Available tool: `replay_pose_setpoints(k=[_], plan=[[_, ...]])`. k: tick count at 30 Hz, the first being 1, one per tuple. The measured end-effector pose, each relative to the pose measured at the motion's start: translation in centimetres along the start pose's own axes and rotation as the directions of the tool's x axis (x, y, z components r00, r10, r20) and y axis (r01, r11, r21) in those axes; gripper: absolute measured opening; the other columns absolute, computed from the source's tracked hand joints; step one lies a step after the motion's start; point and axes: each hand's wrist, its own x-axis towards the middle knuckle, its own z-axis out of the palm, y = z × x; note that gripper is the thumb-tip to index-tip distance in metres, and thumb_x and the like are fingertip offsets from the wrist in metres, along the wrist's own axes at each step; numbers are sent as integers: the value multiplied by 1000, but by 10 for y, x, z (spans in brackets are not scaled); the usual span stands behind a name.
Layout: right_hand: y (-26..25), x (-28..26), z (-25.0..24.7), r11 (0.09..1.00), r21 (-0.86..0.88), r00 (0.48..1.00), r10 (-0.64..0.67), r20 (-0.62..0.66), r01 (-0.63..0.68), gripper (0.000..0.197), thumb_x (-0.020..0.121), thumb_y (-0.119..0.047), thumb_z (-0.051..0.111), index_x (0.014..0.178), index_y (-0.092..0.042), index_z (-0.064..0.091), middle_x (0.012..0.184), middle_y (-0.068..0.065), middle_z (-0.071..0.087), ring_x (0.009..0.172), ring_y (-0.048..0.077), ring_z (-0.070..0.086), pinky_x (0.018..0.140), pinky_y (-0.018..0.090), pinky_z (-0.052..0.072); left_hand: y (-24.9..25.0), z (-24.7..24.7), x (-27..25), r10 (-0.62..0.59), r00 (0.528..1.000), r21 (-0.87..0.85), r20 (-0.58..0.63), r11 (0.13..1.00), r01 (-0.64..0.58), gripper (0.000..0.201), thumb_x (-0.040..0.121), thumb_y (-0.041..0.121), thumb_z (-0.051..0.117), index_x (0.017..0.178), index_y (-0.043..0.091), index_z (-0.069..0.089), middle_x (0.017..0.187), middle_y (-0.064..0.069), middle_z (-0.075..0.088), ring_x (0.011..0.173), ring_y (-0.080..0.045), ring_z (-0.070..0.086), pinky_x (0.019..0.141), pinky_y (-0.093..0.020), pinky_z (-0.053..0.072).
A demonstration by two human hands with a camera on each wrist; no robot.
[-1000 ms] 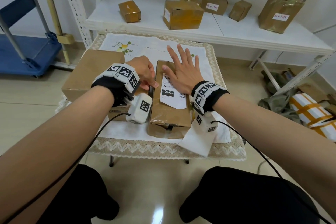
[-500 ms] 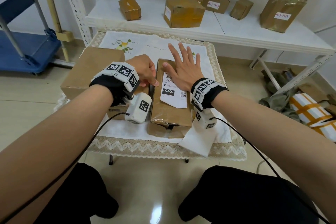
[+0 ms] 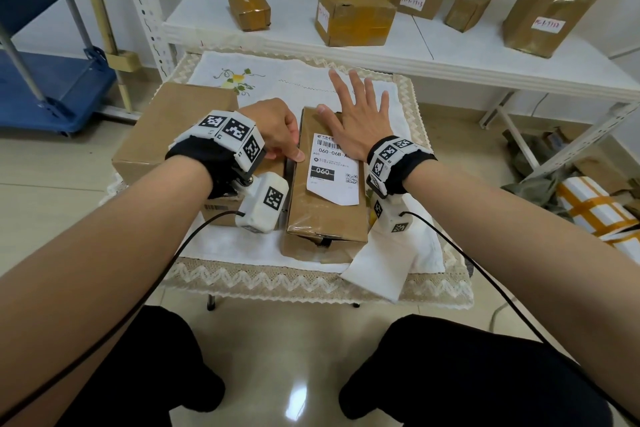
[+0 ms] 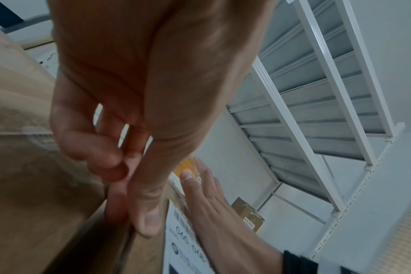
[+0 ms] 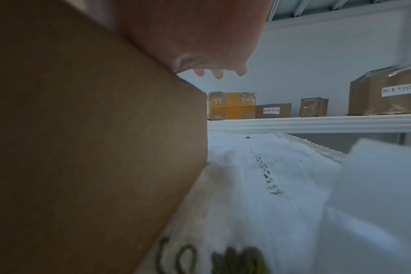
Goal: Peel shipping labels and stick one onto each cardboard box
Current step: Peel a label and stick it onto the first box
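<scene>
A narrow cardboard box lies lengthwise in the middle of the small table, with a white shipping label stuck on its top. My right hand lies flat on the box's far end with its fingers spread, its heel over the label's upper right corner. My left hand is at the box's left edge: the thumb sits on the top edge and a finger reaches down the side, into the gap beside a larger box. The right wrist view shows the box's side and fingertips past its far edge.
White backing paper hangs over the table's front right corner. The embroidered tablecloth shows bare beyond the boxes. A white shelf behind carries several taped boxes, some labelled. A blue cart stands at the left, and parcels lie on the floor at the right.
My right hand has slid a little farther along the box top, uncovering more of the label's barcode end. The left hand has stayed at the box's left edge.
</scene>
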Motion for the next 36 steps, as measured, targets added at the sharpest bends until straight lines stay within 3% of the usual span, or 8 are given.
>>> replay_pose_setpoints(k=[14, 21, 25, 27, 29, 31, 36], plan=[[1, 6, -2, 999, 3, 999, 42, -24, -42, 68, 100, -63, 18, 158, -34, 1, 167, 8, -1, 153, 36, -4, 119, 61, -4, 3, 3, -2, -18, 1000, 22, -16, 1000, 19, 25, 73, 16, 85, 75, 12, 61, 63, 1, 58, 59, -13, 56, 52, -24, 49], [-6, -15, -8, 998, 47, 999, 43, -33, -41, 64, 102, -57, 19, 158, -34, 1, 167, 7, 1, 153, 35, -3, 119, 62, -2, 11, 3, -9, -38, 999, 8, -38, 999, 38, 26, 73, 11, 85, 74, 11, 58, 67, -3, 59, 62, -18, 57, 57, -28, 54], [-7, -34, -9, 994, 101, 998, 50, -23, -48, 63, 102, -57, 17, 158, -33, 1, 167, 7, 2, 153, 34, -3, 119, 61, -3, 22, 9, -15, -45, 997, 121, -55, 991, 51, 19, 85, 16, 75, 93, 4, 62, 87, -15, 69, 77, -28, 66, 83, -42, 59], [-7, -39, -7, 988, 138, 998, 66, -23, -63, 62, 103, -55, 17, 158, -32, 3, 167, 7, 4, 153, 33, -1, 119, 61, -1, 25, 15, -14, -17, 990, 199, -141, 979, 45, 26, 92, 20, 63, 108, -1, 60, 105, -19, 68, 92, -33, 68, 88, -43, 57], [-7, -44, -4, 980, 181, 995, 93, -32, -86, 60, 103, -53, 18, 158, -31, 5, 166, 7, 7, 153, 32, 2, 119, 62, 1, 28, 22, -10, 40, 962, 243, -269, 970, 27, 37, 94, 26, 56, 123, 3, 50, 123, -19, 56, 110, -36, 59, 94, -45, 50], [-8, -47, -1, 964, 237, 991, 129, -36, -117, 59, 104, -50, 19, 158, -31, 6, 166, 8, 9, 153, 30, 3, 119, 61, 2, 30, 30, -4, 126, 928, 250, -352, 967, -36, 41, 95, 29, 52, 128, 6, 42, 131, -17, 43, 118, -38, 49, 99, -48, 43], [-7, -48, 5, 924, 341, 978, 202, -46, -175, 57, 105, -40, 20, 159, -26, 6, 165, 7, 13, 152, 27, 10, 119, 60, 6, 38, 49, 12, 242, 914, 399, -325, 912, -99, 50, 99, 32, 39, 144, 11, 31, 147, -10, 31, 133, -32, 35, 104, -47, 35]])
